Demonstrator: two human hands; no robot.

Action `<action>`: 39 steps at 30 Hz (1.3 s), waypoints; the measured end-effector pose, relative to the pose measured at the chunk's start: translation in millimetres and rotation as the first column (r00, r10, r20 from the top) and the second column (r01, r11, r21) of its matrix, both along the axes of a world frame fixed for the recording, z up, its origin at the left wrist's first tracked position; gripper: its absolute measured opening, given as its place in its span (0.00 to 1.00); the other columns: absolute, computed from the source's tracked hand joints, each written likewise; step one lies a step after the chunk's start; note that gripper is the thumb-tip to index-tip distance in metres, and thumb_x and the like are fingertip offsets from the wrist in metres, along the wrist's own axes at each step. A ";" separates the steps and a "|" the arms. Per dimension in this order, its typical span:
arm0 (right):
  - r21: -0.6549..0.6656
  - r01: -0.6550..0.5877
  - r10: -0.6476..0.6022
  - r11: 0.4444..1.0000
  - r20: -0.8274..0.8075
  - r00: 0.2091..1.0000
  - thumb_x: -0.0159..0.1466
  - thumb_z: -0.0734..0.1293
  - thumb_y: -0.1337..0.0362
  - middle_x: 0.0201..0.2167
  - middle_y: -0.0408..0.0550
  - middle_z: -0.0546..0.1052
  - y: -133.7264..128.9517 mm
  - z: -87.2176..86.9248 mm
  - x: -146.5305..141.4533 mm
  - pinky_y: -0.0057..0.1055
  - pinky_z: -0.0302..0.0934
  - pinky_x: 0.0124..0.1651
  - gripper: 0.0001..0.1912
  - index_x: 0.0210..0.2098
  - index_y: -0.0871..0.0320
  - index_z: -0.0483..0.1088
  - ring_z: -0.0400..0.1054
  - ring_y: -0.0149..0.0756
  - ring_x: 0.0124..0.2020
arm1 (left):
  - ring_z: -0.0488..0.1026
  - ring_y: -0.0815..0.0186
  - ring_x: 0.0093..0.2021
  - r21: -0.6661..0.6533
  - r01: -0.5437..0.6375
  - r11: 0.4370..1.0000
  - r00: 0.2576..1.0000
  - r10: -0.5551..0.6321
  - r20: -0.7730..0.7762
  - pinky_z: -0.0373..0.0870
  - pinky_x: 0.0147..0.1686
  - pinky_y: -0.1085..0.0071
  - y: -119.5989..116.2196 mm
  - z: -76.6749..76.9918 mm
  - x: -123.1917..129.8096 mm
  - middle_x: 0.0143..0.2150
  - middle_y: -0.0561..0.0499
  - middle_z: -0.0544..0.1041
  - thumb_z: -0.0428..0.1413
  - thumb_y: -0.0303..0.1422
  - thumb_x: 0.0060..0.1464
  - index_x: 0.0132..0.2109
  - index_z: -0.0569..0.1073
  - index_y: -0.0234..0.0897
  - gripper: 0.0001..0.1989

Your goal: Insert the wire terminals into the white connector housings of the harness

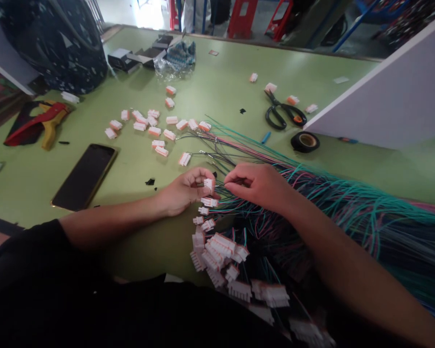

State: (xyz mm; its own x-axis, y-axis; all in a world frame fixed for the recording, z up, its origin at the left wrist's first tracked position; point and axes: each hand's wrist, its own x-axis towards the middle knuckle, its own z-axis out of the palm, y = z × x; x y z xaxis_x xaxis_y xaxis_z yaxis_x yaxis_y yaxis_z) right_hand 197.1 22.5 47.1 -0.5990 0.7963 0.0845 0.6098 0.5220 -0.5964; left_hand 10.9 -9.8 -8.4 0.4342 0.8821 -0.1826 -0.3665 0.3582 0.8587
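Observation:
Between thumb and fingers, my left hand [188,191] pinches a small white and orange connector [209,184]. Just to its right, my right hand [255,183] has its fingertips closed on a thin dark wire, whose end reaches toward the connector. A thick bundle of green, pink and dark wires [333,198] runs from the middle of the table to the right, passing under my right forearm. Wired white connectors [219,246] lie heaped below my hands. Loose white and orange connectors [154,131] are scattered on the green table [130,188] beyond my left hand.
A phone [85,177] and a red and yellow tool [43,121] lie left. Black scissors [275,116] and black tape [305,141] sit back right, beside a pale panel [384,96]. A dark patterned bag [54,43] and small boxes [123,59] stand at the back left.

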 end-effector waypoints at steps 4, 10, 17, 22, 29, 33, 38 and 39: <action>0.009 0.011 -0.011 1.000 -0.018 1.000 0.53 0.62 0.66 0.21 0.42 0.70 0.5 -1.7 1.4 0.25 0.53 0.28 0.06 0.22 0.59 0.69 0.60 0.26 0.23 | 0.75 0.70 0.30 0.000 0.005 1.000 1.000 -0.005 -0.018 0.68 0.33 0.74 0.3 0.5 0.3 0.26 0.58 0.71 0.60 0.24 0.43 0.33 0.66 0.35 0.10; 0.062 0.017 -0.019 0.998 0.022 1.000 0.52 0.61 0.68 0.21 0.42 0.70 -0.1 -3.4 -1.1 0.25 0.53 0.29 0.06 0.20 0.59 0.67 0.60 0.26 0.23 | 0.75 0.70 0.30 0.006 0.002 1.000 1.000 -0.002 -0.028 0.68 0.32 0.75 0.2 1.4 0.6 0.26 0.58 0.70 0.60 0.24 0.43 0.33 0.66 0.35 0.10; 0.084 0.076 -0.088 0.994 0.148 0.985 0.51 0.60 0.67 0.20 0.43 0.69 -3.9 -3.2 -4.0 0.27 0.51 0.30 0.06 0.19 0.58 0.66 0.59 0.28 0.23 | 0.75 0.70 0.30 0.015 -0.012 1.000 0.999 0.012 -0.043 0.68 0.32 0.74 -0.2 0.4 0.3 0.26 0.58 0.71 0.60 0.25 0.44 0.34 0.66 0.35 0.11; 0.042 0.065 -0.070 0.997 0.123 0.990 0.52 0.58 0.66 0.17 0.42 0.67 -4.4 -4.7 -6.3 0.27 0.49 0.28 0.09 0.18 0.58 0.64 0.57 0.28 0.21 | 0.74 0.71 0.30 0.058 -0.035 0.998 0.997 0.039 -0.068 0.69 0.34 0.73 -0.8 -2.0 0.5 0.27 0.57 0.71 0.60 0.26 0.45 0.35 0.66 0.35 0.10; -0.063 0.095 -0.093 0.993 0.035 0.995 0.54 0.58 0.65 0.17 0.42 0.68 -5.2 -14.2 -9.5 0.26 0.49 0.27 0.10 0.20 0.59 0.66 0.58 0.27 0.21 | 0.74 0.71 0.30 0.064 -0.054 0.997 0.997 0.058 -0.059 0.70 0.36 0.71 -1.4 -2.6 0.9 0.29 0.57 0.72 0.61 0.26 0.44 0.35 0.66 0.35 0.12; -0.102 0.084 -0.085 0.991 -0.013 0.996 0.54 0.58 0.64 0.17 0.41 0.66 -6.1 -16.2 -11.0 0.26 0.49 0.27 0.09 0.20 0.59 0.65 0.57 0.27 0.21 | 0.74 0.72 0.29 0.050 -0.049 0.998 0.998 0.051 -0.040 0.71 0.35 0.71 -2.3 -1.9 0.6 0.29 0.57 0.72 0.61 0.27 0.43 0.34 0.65 0.35 0.12; -0.149 0.058 -0.064 0.987 -0.036 0.997 0.54 0.58 0.64 0.17 0.40 0.65 -5.7 -18.3 -12.7 0.26 0.48 0.27 0.10 0.19 0.59 0.64 0.56 0.26 0.21 | 0.74 0.71 0.30 0.061 -0.053 0.997 0.997 0.057 -0.059 0.72 0.34 0.73 -3.4 1.1 1.6 0.28 0.57 0.72 0.61 0.26 0.43 0.34 0.66 0.35 0.11; -0.150 0.054 -0.060 0.987 -0.040 0.997 0.54 0.58 0.64 0.17 0.39 0.64 -5.9 -19.4 -13.3 0.26 0.48 0.27 0.10 0.19 0.59 0.64 0.56 0.26 0.21 | 0.74 0.72 0.30 0.067 -0.053 0.996 0.996 0.057 -0.065 0.72 0.34 0.73 -3.6 1.5 1.9 0.28 0.57 0.72 0.61 0.26 0.43 0.34 0.66 0.34 0.11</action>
